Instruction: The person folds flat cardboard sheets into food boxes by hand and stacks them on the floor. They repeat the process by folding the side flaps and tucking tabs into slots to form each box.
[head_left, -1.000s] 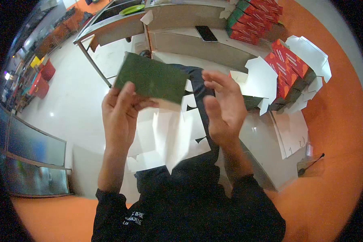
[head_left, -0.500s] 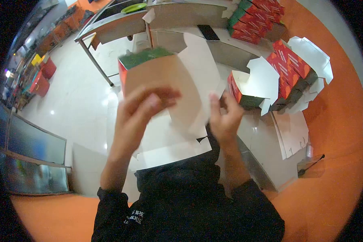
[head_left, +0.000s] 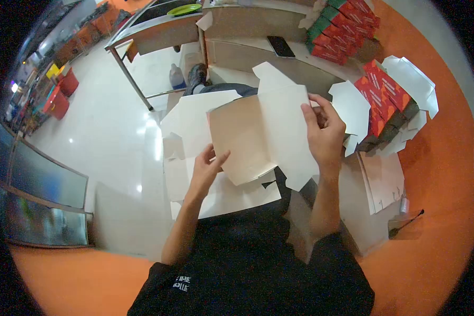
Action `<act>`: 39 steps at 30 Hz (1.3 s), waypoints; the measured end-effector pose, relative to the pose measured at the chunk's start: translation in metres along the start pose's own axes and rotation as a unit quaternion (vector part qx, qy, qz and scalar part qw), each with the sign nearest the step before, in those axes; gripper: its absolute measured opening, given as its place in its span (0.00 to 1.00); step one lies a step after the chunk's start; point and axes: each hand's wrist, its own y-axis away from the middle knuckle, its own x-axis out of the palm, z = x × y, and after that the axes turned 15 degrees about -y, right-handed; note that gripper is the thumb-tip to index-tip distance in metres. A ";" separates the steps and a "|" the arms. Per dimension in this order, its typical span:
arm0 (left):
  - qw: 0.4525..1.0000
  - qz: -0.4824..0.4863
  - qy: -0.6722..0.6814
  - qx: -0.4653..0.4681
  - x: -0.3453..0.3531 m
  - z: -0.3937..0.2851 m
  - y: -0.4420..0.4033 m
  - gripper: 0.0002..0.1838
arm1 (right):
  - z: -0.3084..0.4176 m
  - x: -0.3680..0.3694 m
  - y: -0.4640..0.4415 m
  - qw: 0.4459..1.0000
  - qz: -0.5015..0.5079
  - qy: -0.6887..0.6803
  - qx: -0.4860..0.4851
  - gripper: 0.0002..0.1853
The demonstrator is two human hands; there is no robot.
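A cardboard food carton (head_left: 287,131), part folded, is tilted over my lap, its plain white and brown inner faces towards me. My right hand (head_left: 325,129) grips its upper right edge, thumb in front and fingers curled behind. At the lower left edge of the brown panel, my left hand (head_left: 205,171) has its thumb over the front; its fingers are partly hidden, and it appears to pinch the edge. Beneath lies a flat white carton blank (head_left: 192,118), spread across my legs and partly covered.
To the right stand red and green printed cartons (head_left: 382,92) with white flaps raised. More folded cartons (head_left: 342,29) are piled behind. A black phone (head_left: 280,46) lies on the ledge. Flat card sheets (head_left: 384,181) rest at the right, and a metal-legged table (head_left: 129,73) stands at the left.
The carton has turned and opened out, so its printed green and red side no longer shows. My right hand has moved right and up to its edge; my left hand has moved lower and right.
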 end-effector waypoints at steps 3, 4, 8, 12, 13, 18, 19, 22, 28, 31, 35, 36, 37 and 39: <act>0.999 -0.017 0.007 -0.029 0.000 -0.018 -0.003 0.26 | 0.019 0.003 0.016 0.941 -0.052 0.172 -0.286 0.20; 0.999 -0.021 0.020 -0.046 0.000 -0.019 -0.006 0.26 | 0.029 0.002 0.033 0.948 -0.004 0.165 -0.273 0.22; 0.992 -0.005 0.111 -0.064 0.007 -0.017 -0.009 0.30 | 0.042 0.018 0.093 0.946 0.223 0.141 -0.188 0.23; 0.988 0.011 0.151 -0.037 0.014 -0.037 -0.010 0.35 | -0.014 0.034 0.092 0.926 0.261 0.246 -0.113 0.21; 0.991 0.012 0.135 -0.018 0.015 -0.037 -0.013 0.35 | -0.021 0.032 0.087 0.928 0.266 0.240 -0.102 0.17; 0.984 0.095 0.122 0.086 0.015 -0.051 -0.014 0.35 | -0.040 0.009 0.043 0.938 0.186 0.208 -0.205 0.11; 0.982 0.107 0.123 0.101 0.012 -0.052 -0.013 0.35 | -0.040 0.000 0.031 0.940 0.154 0.210 -0.222 0.10; 0.990 0.069 0.096 0.080 -0.007 -0.042 -0.009 0.34 | -0.047 -0.035 -0.006 0.964 0.095 0.213 -0.129 0.11; 0.991 -0.013 0.112 0.075 -0.060 -0.014 0.012 0.31 | -0.107 -0.108 -0.055 0.937 0.052 0.332 -0.097 0.15; 0.993 -0.025 0.094 0.072 -0.084 -0.001 0.019 0.33 | -0.122 -0.120 -0.058 0.907 0.095 0.411 -0.017 0.23; 0.990 -0.081 0.093 0.070 -0.102 -0.007 0.029 0.29 | -0.116 -0.113 -0.049 0.883 0.126 0.448 0.063 0.28; 0.987 -0.086 0.106 0.080 -0.104 -0.008 0.031 0.26 | -0.118 -0.112 -0.048 0.878 0.126 0.456 0.073 0.27; 0.988 -0.103 0.086 0.080 -0.106 -0.012 0.033 0.25 | -0.120 -0.111 -0.047 0.873 0.125 0.465 0.082 0.27; 0.987 -0.135 0.046 0.079 -0.108 -0.017 0.037 0.22 | -0.123 -0.112 -0.041 0.882 0.095 0.461 -0.020 0.26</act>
